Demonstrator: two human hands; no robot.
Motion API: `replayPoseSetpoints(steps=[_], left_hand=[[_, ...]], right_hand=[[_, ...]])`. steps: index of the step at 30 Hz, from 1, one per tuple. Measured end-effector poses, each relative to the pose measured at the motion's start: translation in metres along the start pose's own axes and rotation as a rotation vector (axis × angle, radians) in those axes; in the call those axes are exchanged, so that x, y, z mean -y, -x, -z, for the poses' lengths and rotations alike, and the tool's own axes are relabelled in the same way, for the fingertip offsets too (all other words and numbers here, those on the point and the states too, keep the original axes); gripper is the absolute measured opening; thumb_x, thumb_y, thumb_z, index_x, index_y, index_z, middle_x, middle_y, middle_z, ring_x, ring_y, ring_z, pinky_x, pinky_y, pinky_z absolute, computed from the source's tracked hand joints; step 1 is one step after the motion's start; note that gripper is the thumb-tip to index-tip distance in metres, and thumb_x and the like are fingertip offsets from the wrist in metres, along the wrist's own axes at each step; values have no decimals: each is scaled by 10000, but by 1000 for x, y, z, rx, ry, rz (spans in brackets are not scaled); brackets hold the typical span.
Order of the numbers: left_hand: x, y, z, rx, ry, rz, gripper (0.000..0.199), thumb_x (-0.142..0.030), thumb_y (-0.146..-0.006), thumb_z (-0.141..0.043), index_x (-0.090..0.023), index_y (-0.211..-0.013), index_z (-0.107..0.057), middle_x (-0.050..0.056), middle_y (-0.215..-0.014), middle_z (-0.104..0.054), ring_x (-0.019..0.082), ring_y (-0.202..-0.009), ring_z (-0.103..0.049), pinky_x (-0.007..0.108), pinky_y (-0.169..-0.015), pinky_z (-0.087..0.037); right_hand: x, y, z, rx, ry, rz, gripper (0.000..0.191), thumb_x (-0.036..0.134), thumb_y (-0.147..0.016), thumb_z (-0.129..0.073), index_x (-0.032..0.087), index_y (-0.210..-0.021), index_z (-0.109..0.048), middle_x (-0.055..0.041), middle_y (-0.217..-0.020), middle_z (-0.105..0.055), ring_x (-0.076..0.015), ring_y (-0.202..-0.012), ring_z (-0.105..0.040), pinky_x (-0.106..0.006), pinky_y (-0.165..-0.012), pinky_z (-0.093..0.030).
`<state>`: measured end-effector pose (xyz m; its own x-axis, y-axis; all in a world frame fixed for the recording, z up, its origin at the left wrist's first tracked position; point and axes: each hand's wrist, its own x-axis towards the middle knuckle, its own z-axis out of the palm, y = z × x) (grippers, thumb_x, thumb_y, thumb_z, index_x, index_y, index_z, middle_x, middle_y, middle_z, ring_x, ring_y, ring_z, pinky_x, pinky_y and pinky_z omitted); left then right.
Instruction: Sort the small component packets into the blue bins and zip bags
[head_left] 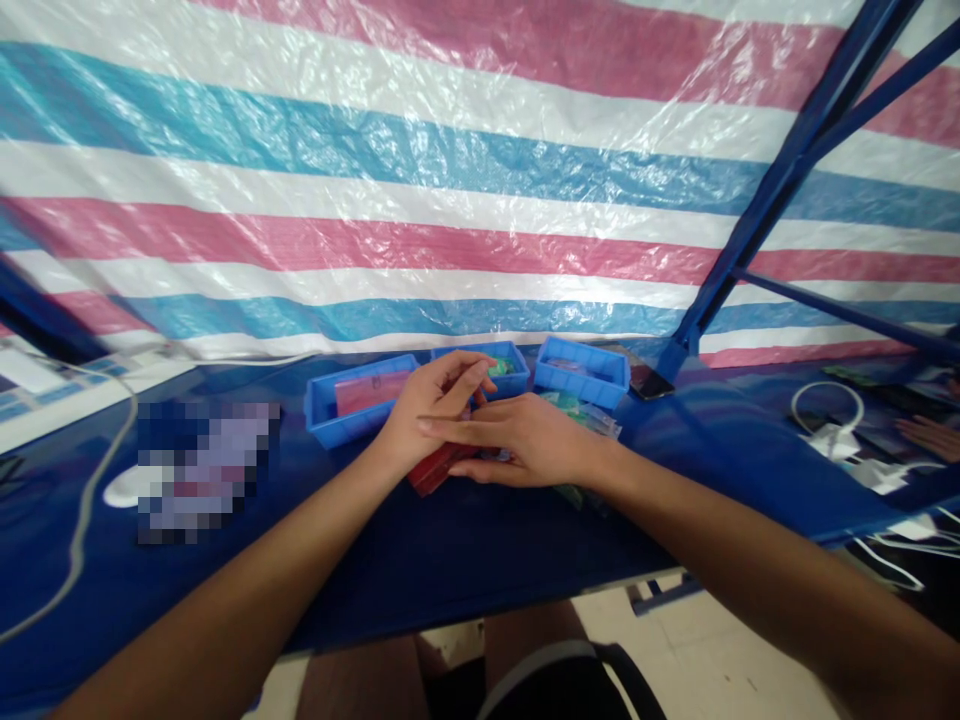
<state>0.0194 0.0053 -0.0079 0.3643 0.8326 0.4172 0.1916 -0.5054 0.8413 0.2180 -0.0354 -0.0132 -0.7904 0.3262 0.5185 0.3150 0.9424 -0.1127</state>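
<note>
My left hand (442, 390) is raised over the blue table in front of the bins, its fingers curled towards the right; what they hold, if anything, is hidden. My right hand (525, 435) crosses in front of it, fingers pointing left and touching the left wrist area. Beneath both hands lies a red packet (435, 468), partly covered by them. Behind stand three blue bins: the left bin (319, 410) with a red packet in it, the middle bin (517, 382) with green items, and the right bin (585, 382). Clear and green plastic bags (577, 412) lie beside my right hand.
A dark phone (651, 382) lies right of the bins. On the left are a white mouse-like object (135, 486), a blurred-out item and a cable (82, 520). White chargers (832, 440) and another person's hand (930, 436) are at the right, near blue metal bars.
</note>
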Motion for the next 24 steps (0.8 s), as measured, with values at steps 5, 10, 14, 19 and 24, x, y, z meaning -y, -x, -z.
replayPoseSetpoints(steps=[5, 10, 14, 19, 24], left_hand=[[5, -5, 0, -37, 302, 204, 440, -590, -960, -788, -192, -1145, -811, 44, -977, -801, 175, -808, -722, 250, -700, -565], [-1, -7, 8, -78, 558, 392, 414, -530, -897, -877, -163, -1083, -834, 74, -1008, -823, 153, -816, -748, 202, -692, -585], [-7, -8, 14, -28, 611, 449, 451, -556, -915, -852, -139, -1083, -822, 120, -1047, -841, 172, -844, -778, 216, -696, -606], [-7, -8, 17, 42, 544, 396, 529, -639, -952, -772, -141, -1126, -811, 143, -1100, -842, 219, -951, -798, 261, -775, -615], [0, -5, 21, -5, 179, 174, 531, -670, -992, -691, -185, -1181, -797, 89, -1104, -841, 268, -1044, -783, 342, -928, -602]], right_hand=[[0, -5, 1, -91, 63, 35, 549, 481, -1112, -631, 290, -1625, -590, -118, -1447, -712, -292, -1396, -618, -486, -1238, -488], [-1, -5, -6, -58, 50, 41, 543, 362, -1132, -597, 267, -1664, -542, -115, -1498, -699, -289, -1523, -523, -513, -1328, -401], [-7, -4, -15, -39, 36, 29, 575, 219, -1149, -515, 316, -1713, -457, -69, -1454, -755, -243, -1485, -591, -472, -1297, -450], [-11, -4, -17, -161, 43, -10, 375, 225, -1132, -553, 241, -1482, -687, -105, -1298, -822, -252, -1246, -752, -459, -1170, -565], [-1, -5, -4, -437, -120, -140, 263, 176, -1077, -592, 224, -1281, -751, -104, -1151, -813, -248, -1104, -762, -432, -1031, -615]])
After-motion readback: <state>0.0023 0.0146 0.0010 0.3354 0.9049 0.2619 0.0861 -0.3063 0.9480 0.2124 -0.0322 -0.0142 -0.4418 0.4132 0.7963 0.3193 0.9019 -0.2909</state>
